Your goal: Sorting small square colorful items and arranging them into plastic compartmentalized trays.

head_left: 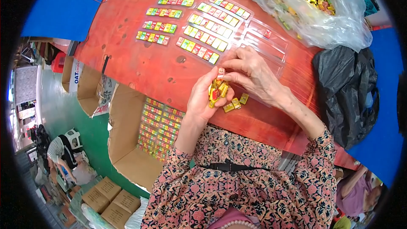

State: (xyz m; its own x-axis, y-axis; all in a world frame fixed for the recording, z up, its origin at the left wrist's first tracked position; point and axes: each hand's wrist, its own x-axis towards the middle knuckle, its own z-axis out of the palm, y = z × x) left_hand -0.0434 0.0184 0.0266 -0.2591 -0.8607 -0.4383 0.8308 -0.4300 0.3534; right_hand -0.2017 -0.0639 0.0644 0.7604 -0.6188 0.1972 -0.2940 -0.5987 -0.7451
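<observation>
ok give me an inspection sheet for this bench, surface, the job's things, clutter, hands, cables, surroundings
Surface: red table, scuffed and spotted with dark marks.
Job's things: small wrapped cubes heaped in the left hand; a few loose cubes on the table beside it; filled strips laid in rows; clear tray nearly empty.
Clutter: clear bag of cubes at the far edge; black bag at the right.
Hands: left hand cupped round the cubes; right hand pinching one cube.
Cables: nothing seen.
Surroundings: open carton of packed strips below the table; closed boxes on a green floor; a person crouching at the left.
</observation>
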